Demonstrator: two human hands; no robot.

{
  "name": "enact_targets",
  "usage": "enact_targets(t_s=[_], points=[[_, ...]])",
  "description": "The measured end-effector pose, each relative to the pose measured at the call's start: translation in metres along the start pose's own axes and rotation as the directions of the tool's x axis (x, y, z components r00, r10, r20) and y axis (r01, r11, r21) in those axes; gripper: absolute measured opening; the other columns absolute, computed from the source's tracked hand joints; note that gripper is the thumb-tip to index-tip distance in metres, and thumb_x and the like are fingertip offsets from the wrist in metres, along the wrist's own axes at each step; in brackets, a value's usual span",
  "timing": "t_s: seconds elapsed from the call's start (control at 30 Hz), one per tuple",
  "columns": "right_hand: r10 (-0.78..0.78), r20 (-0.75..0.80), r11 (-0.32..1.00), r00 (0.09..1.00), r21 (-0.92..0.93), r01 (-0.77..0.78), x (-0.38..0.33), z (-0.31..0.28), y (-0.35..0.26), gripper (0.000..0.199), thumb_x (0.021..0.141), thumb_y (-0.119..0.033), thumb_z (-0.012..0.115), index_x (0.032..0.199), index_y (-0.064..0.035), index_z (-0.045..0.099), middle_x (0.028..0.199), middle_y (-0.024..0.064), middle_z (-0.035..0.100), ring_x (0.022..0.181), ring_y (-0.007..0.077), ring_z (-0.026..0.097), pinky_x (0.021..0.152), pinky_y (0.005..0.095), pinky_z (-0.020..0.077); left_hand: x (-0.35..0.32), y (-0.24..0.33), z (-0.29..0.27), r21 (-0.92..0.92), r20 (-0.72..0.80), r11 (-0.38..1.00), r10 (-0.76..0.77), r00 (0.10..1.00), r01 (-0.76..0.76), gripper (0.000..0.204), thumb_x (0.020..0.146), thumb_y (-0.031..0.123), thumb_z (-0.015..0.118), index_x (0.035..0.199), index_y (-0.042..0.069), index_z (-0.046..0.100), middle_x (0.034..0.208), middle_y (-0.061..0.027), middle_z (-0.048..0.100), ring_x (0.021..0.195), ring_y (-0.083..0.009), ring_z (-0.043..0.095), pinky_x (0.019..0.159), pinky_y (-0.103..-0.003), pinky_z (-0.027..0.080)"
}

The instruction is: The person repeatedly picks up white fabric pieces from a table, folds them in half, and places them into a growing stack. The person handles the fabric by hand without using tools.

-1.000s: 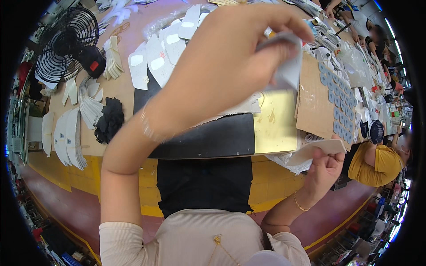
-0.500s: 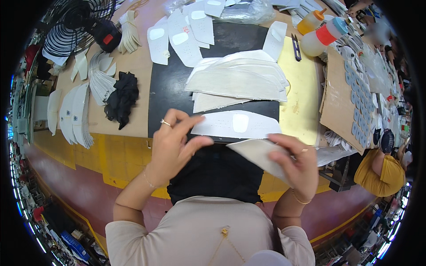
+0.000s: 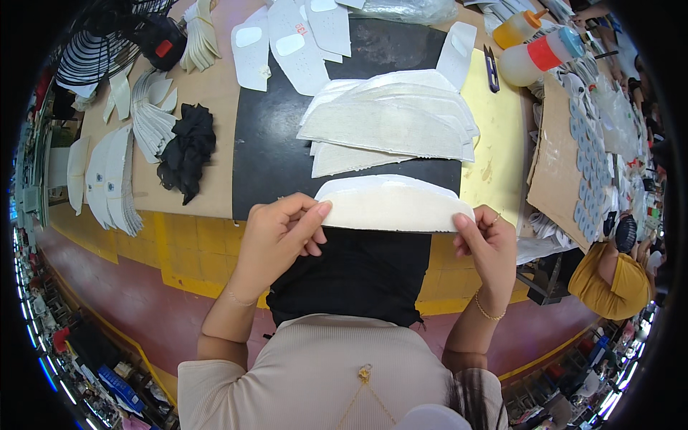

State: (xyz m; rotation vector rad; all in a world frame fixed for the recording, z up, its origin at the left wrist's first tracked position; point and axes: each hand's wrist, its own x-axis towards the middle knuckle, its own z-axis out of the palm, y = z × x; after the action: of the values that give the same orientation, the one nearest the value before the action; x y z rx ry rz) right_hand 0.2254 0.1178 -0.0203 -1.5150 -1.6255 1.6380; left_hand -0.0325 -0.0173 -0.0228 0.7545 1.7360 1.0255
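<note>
Left hand (image 3: 283,233) and right hand (image 3: 489,244) pinch both ends of a cream piece (image 3: 390,206) at the six-o'clock edge of the black mat (image 3: 265,150). Toward twelve lies a pale pile (image 3: 387,118); farther, at two o'clock, a red-banded bottle (image 3: 539,59).

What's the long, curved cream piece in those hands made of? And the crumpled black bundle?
The long, curved cream piece: perhaps fabric or thin foam; it looks matte and smooth, but I can't be sure. The crumpled black bundle: probably soft cloth, dull with loose folds.
</note>
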Motion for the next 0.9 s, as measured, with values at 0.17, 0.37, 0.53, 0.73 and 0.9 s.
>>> enact_targets(t_s=[0.17, 0.37, 0.53, 0.73, 0.9], points=[[-0.044, -0.082, 0.977, 0.996, -0.213, 0.025, 0.010, 0.010, 0.007, 0.030, 0.088, -0.022, 0.073, 0.073, 0.0008, 0.062, 0.054, -0.0006, 0.055, 0.048, 0.0027, 0.047, 0.046, 0.0194, 0.0363, 0.007, 0.002, 0.003, 0.173, -0.078, 0.985, 0.036, 0.996, -0.022, 0.025, 0.092, 0.021, 0.067, 0.081, 0.000, 0.068, 0.056, -0.0016, 0.060, 0.043, -0.0045, 0.051, 0.041, -0.018, 0.036], [-0.058, -0.101, 0.962, 0.993, -0.273, 0.028, 0.013, 0.013, 0.008, 0.031, 0.088, -0.022, 0.073, 0.072, 0.0016, 0.060, 0.051, -0.0018, 0.050, 0.048, 0.0028, 0.041, 0.046, 0.0208, 0.0323, 0.012, 0.004, 0.004, 0.239, -0.085, 0.971, -0.002, 0.996, 0.022, 0.025, 0.092, 0.020, 0.068, 0.079, -0.002, 0.065, 0.054, -0.0042, 0.058, 0.043, -0.0071, 0.054, 0.044, -0.022, 0.040], [-0.057, -0.115, 0.954, 0.992, -0.299, 0.020, 0.014, 0.013, 0.010, 0.032, 0.087, -0.022, 0.073, 0.072, 0.0021, 0.060, 0.051, -0.0019, 0.047, 0.049, 0.0036, 0.039, 0.046, 0.0218, 0.0311, 0.013, 0.005, 0.004, 0.260, -0.078, 0.965, -0.010, 0.997, 0.030, 0.026, 0.092, 0.021, 0.067, 0.078, -0.001, 0.065, 0.054, -0.0040, 0.058, 0.042, -0.0078, 0.053, 0.044, -0.023, 0.039], [-0.063, -0.123, 0.945, 0.990, -0.327, 0.020, 0.013, 0.012, 0.011, 0.032, 0.086, -0.023, 0.074, 0.073, 0.0025, 0.061, 0.052, -0.0013, 0.046, 0.050, 0.0049, 0.037, 0.047, 0.0232, 0.0310, 0.014, 0.006, 0.005, 0.296, -0.083, 0.955, -0.005, 0.997, 0.030, 0.027, 0.093, 0.021, 0.066, 0.077, -0.001, 0.064, 0.053, -0.0033, 0.057, 0.042, -0.0075, 0.052, 0.043, -0.022, 0.038], [-0.072, -0.135, 0.940, 0.988, -0.341, 0.022, 0.012, 0.013, 0.011, 0.032, 0.086, -0.023, 0.074, 0.073, 0.0024, 0.061, 0.053, -0.0010, 0.046, 0.051, 0.0051, 0.037, 0.047, 0.0234, 0.0314, 0.015, 0.004, 0.007, 0.313, -0.082, 0.950, 0.034, 0.996, -0.006, 0.026, 0.092, 0.021, 0.067, 0.078, -0.001, 0.065, 0.053, -0.0012, 0.056, 0.042, -0.0041, 0.048, 0.040, -0.019, 0.035]])
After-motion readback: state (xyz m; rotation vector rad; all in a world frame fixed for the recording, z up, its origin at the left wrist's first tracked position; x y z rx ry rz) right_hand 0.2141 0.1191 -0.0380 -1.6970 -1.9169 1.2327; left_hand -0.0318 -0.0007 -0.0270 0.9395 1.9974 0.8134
